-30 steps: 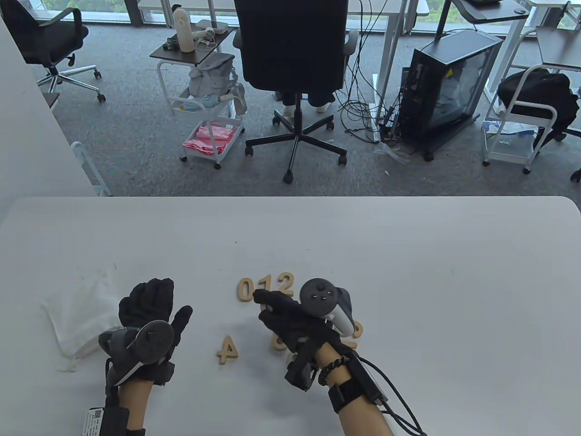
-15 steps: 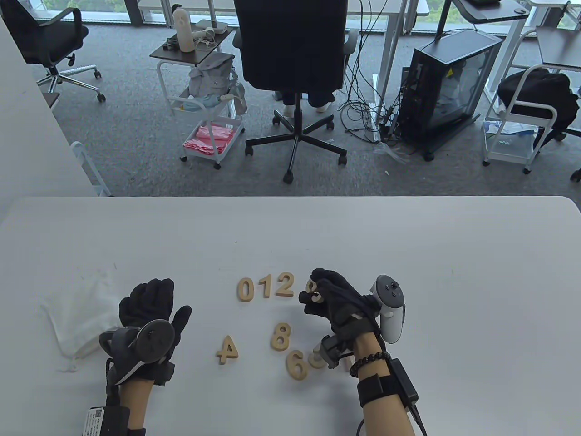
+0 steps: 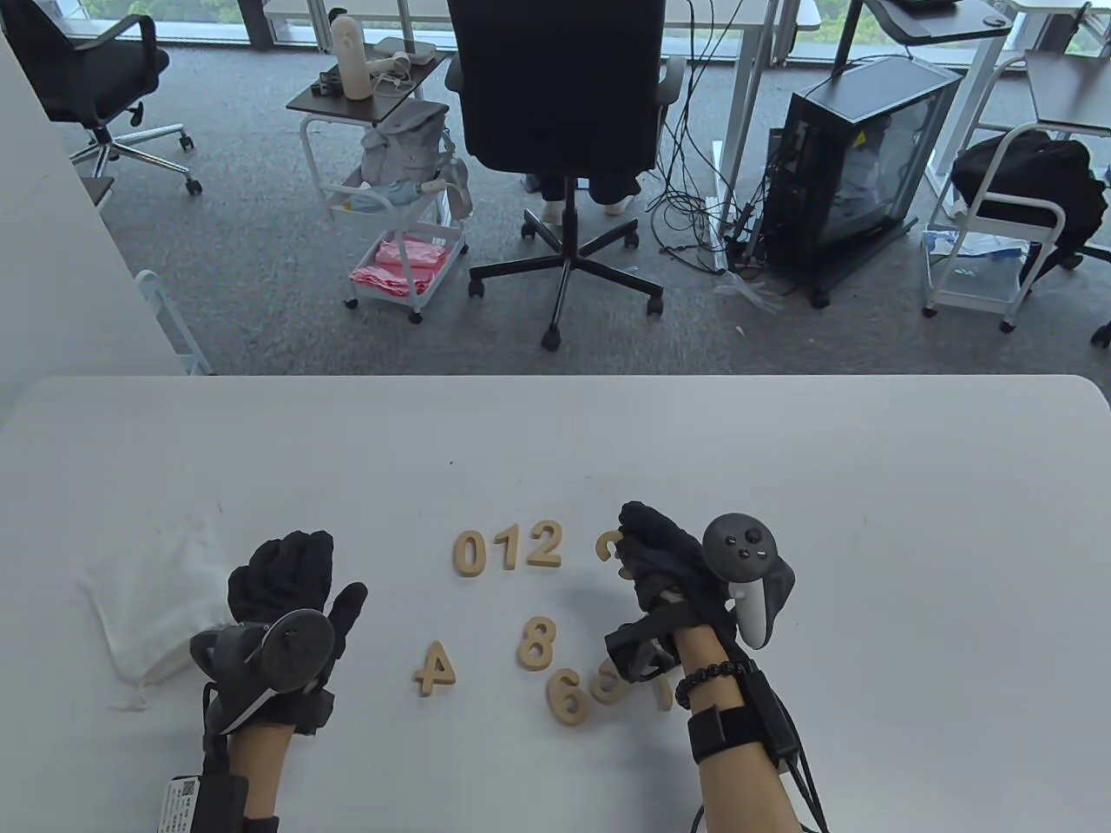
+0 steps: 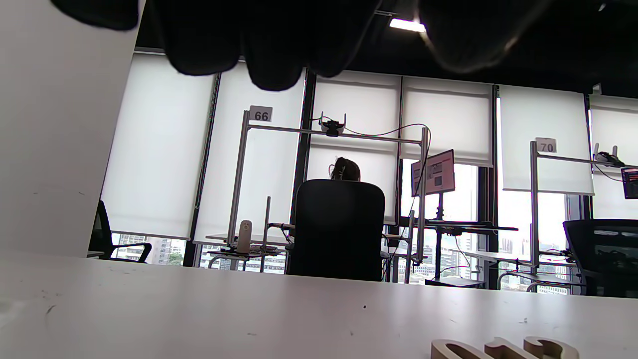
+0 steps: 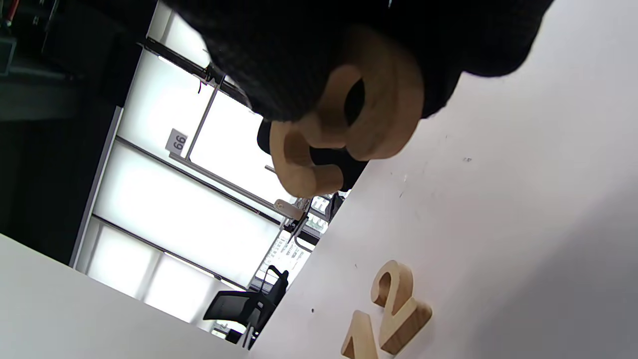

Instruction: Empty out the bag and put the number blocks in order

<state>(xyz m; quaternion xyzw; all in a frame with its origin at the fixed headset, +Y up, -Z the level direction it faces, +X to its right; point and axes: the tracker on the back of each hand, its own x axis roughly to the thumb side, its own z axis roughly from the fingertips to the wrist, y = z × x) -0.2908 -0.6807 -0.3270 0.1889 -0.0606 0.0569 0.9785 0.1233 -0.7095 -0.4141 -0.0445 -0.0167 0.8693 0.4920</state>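
Note:
Wooden number blocks 0 [image 3: 469, 553], 1 [image 3: 508, 548] and 2 [image 3: 544, 544] lie in a row on the white table [image 3: 868, 538]. My right hand [image 3: 623, 548] pinches another wooden block [image 3: 606, 545], curved like a 3, just right of the 2 and low over the table; it shows close up in the right wrist view [image 5: 349, 124]. Blocks 4 [image 3: 436, 670], 8 [image 3: 537, 644] and 6 [image 3: 568, 694] lie nearer me. Other blocks [image 3: 610, 690] are partly hidden under my right wrist. My left hand [image 3: 291, 568] rests open on the table beside the white cloth bag [image 3: 147, 599].
The bag lies flat at the table's left. The right wrist view shows the 2 [image 5: 398, 304] and the 1 [image 5: 361, 336] below the held block. Beyond the table's far edge stand a black office chair [image 3: 560, 95] and a small cart [image 3: 399, 217].
My right hand has come up from the lower blocks with one block and carried it to the right end of the 0 1 2 row. The 8 and 6 are now uncovered. The left hand has not moved.

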